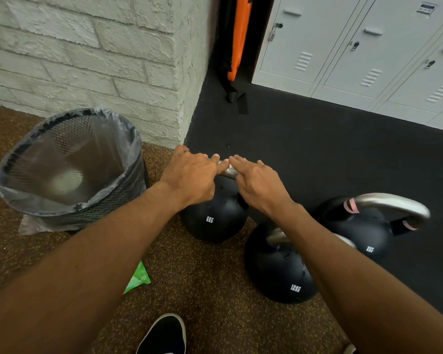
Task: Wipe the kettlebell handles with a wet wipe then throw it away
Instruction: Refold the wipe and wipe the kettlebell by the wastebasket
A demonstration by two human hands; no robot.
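Kettlebell handle (227, 175) on 8KG bell beside bin (108, 203): your left hand (189, 176) curls over it, right hand (260, 186) presses wet wipe (231, 169) with near-straight fingers. Judged early: 12KG kettlebell (279, 272), far 8KG kettlebell (363, 226), disposal remain.

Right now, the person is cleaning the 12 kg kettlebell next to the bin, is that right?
Not quite. In the head view, the one being cleaned next to the bin is the 8KG kettlebell. The 12KG kettlebell sits nearer the person.
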